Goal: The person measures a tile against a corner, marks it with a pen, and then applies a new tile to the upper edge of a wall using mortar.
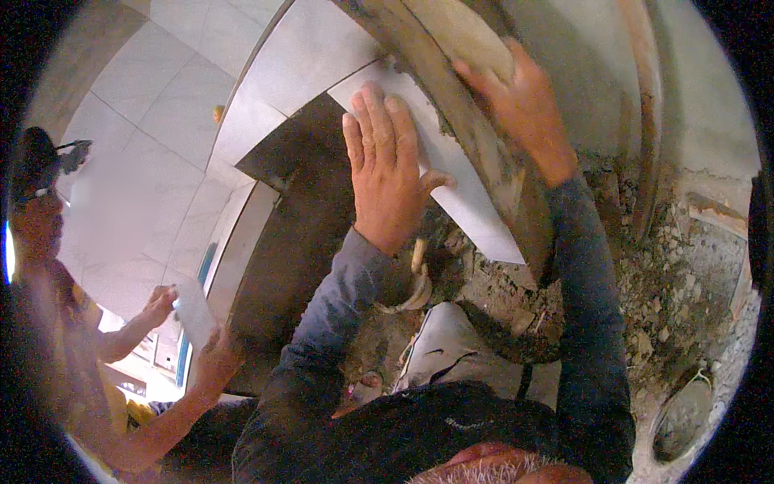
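Note:
My left hand (383,169) lies flat on a white tile strip (484,230), fingers extended, thumb over its lower edge. The strip runs along a rough, grey-brown ledge (516,194) below a wall. My right hand (524,113) grips a pale beige board (459,36) at the top of the ledge, above and right of my left hand. Square white tiles (306,44) adjoin the strip at upper left, bordering a dark opening (282,282).
A co-worker (40,258) at the left holds a white piece (193,315) in both hands, beside a tiled wall (161,105). Rubble (645,323) covers the ground at right, with a bucket (681,419). A tool with a wooden handle (418,254) lies below my left hand.

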Demonstrator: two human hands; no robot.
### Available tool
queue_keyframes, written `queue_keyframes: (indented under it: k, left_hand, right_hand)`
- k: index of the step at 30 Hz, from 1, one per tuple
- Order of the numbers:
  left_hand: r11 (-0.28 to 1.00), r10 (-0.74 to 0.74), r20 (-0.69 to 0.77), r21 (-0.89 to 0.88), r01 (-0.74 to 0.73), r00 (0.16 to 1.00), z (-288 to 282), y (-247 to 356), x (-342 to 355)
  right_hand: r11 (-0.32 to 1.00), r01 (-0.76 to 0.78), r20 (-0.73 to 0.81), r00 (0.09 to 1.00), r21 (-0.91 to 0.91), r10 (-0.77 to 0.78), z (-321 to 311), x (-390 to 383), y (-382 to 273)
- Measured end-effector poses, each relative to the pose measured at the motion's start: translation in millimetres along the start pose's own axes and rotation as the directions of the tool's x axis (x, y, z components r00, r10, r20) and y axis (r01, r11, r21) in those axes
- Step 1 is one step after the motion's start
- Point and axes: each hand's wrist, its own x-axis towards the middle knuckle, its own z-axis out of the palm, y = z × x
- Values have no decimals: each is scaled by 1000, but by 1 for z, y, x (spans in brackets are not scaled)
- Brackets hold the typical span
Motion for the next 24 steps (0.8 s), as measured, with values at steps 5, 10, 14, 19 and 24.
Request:
queue_keyframes:
  k: [5,10,14,19,24]
  left_hand:
    - [1000,-3,-8,-1,3,1000,-1,0,3]
    - [999,-4,-6,-31,4,1000,0,4,2]
    - [999,7,-20,-54,-8,1000,-4,5,10]
    - [1000,-15,-14,-17,15,1000,-2,-1,4]
    - [999,-15,-8,-31,15,1000,-3,0,2]
  right_hand:
    - [1000,-27,43,999,14,26,-3,-5,11]
    - [973,-213,131,966,-90,224,-24,-122,81]
    - [958,-283,69,956,-54,286,-22,-225,196]
    - [980,-157,153,973,-120,174,-26,-215,154]
    - [997,33,84,996,73,-39,-10,-92,72]
